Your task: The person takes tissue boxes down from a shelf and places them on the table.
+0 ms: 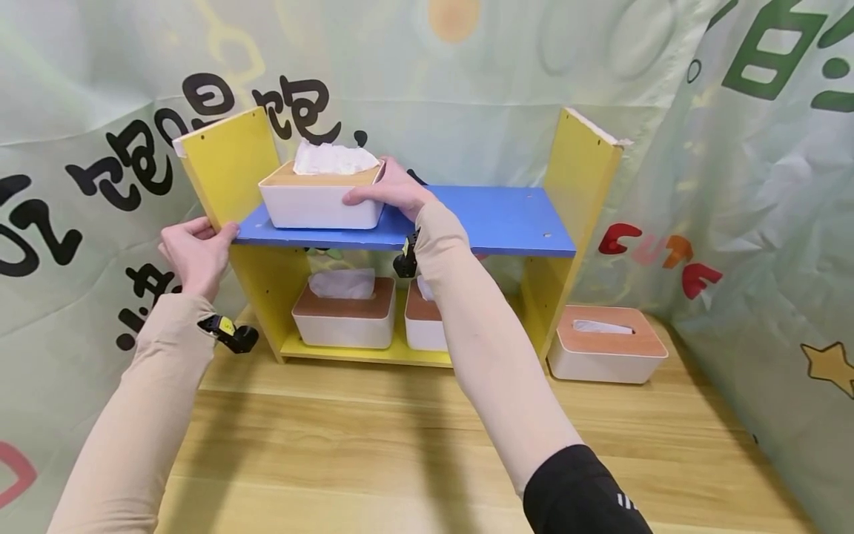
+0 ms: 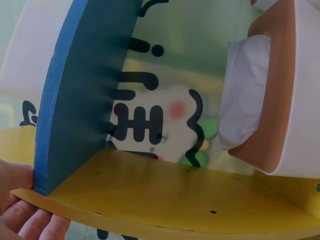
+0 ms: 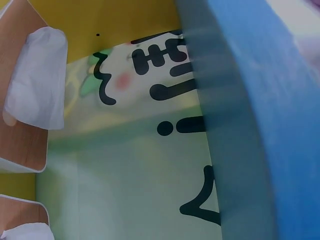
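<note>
My right hand (image 1: 395, 190) grips the right end of a white tissue box (image 1: 319, 208) with a wooden lid, thumb on its front face. A white tissue stands out of the lid. This box sits at the left end of the blue shelf board (image 1: 490, 215), close to the yellow side panel (image 1: 230, 156). At the left front corner of the shelf unit, my left hand (image 1: 196, 252) holds the panel's edge; in the left wrist view its thumb touches the blue board's end and the fingers (image 2: 37, 222) curl round the yellow panel. The right wrist view shows no hand clearly.
Two more tissue boxes stand on the yellow bottom shelf, one at left (image 1: 343, 330) and one partly behind my right forearm (image 1: 423, 334). Another tissue box (image 1: 607, 360) is on the wooden floor (image 1: 333, 445), right of the unit. A printed curtain (image 1: 434, 141) hangs behind.
</note>
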A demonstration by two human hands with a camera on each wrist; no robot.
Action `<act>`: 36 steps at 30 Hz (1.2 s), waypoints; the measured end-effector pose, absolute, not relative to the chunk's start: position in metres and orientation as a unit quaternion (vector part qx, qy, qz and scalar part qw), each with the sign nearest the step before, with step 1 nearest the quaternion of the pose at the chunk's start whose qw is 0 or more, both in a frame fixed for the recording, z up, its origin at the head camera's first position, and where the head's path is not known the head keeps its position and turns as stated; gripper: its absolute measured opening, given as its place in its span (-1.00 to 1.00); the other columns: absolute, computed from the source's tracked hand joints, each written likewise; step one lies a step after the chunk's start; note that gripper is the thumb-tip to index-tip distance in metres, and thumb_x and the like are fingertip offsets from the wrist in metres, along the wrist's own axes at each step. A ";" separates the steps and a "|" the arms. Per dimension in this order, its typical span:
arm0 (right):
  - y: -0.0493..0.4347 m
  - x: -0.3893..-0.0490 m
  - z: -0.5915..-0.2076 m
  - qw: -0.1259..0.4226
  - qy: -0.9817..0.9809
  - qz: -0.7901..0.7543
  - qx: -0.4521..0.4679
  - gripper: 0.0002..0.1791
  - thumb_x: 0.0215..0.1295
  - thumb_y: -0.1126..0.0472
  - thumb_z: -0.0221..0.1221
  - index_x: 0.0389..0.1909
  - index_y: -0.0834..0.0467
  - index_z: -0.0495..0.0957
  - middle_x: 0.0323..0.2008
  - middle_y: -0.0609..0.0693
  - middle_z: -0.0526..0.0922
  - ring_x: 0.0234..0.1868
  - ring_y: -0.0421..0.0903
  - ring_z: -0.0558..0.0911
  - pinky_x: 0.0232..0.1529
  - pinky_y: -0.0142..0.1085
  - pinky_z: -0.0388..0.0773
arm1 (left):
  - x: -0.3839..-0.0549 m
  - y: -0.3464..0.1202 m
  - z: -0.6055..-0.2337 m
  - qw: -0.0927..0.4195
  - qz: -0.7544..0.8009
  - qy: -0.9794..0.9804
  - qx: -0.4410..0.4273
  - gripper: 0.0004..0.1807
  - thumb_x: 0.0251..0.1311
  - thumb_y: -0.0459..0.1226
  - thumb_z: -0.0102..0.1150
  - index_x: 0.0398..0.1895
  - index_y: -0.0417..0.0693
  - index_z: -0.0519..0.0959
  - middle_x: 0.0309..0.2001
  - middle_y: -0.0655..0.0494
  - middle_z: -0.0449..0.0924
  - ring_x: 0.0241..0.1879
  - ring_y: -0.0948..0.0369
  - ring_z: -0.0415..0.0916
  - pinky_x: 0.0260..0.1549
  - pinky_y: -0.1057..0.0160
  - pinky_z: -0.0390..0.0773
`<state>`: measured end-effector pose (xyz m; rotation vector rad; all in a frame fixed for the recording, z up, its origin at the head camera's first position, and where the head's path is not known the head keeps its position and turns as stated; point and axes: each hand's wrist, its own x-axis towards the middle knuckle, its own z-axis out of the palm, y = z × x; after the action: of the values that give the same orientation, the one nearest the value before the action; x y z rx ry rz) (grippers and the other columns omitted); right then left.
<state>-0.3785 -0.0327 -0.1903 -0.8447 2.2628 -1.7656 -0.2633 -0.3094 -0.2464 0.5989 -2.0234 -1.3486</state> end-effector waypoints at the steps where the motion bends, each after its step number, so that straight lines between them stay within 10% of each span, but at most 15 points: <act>1: -0.032 -0.378 -0.190 0.076 0.755 -0.590 -0.276 -0.27 -0.11 0.25 0.47 0.15 0.16 0.39 0.02 -0.03 0.55 -0.01 -0.19 0.48 0.11 -0.50 0.35 | -0.264 -0.309 -0.246 0.313 -0.511 -0.768 0.227 -0.48 0.18 -0.10 0.38 0.20 -0.08 0.63 -0.73 0.79 0.31 0.34 0.41 0.31 -0.06 0.52 0.40; 16: -0.018 -0.366 -0.186 0.057 0.732 -0.632 -0.249 0.14 -0.13 0.28 0.46 0.49 0.14 0.04 0.27 0.05 0.40 0.18 -0.15 0.44 0.36 -0.45 0.31 | -0.262 -0.307 -0.247 0.316 -0.518 -0.766 0.213 -0.48 0.19 -0.13 0.37 0.19 -0.15 0.61 -0.77 0.81 0.30 0.45 0.43 0.11 0.31 0.37 0.23; 26: -0.008 -0.352 -0.188 0.066 0.649 -0.713 -0.257 -0.01 -0.11 0.43 0.39 0.39 0.17 0.11 0.10 0.06 0.47 0.00 -0.10 0.58 0.09 -0.30 0.61 | -0.261 -0.306 -0.246 0.314 -0.521 -0.764 0.213 -0.48 0.19 -0.13 0.37 0.19 -0.16 0.61 -0.78 0.80 0.30 0.47 0.43 0.00 0.37 0.34 0.06; 36: 0.011 -0.336 -0.189 0.052 0.649 -0.723 -0.233 0.09 -0.10 0.43 0.41 0.48 0.15 0.04 0.17 0.03 0.42 0.09 -0.10 0.52 0.23 -0.27 0.53 | -0.261 -0.306 -0.246 0.310 -0.520 -0.766 0.217 -0.47 0.19 -0.12 0.37 0.20 -0.14 0.61 -0.79 0.80 0.30 0.47 0.39 -0.02 0.38 0.32 0.03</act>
<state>-0.3364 0.0107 -0.1893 -0.7093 1.9724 -2.1974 -0.2607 -0.3056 -0.2464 0.5722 -2.0221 -1.3731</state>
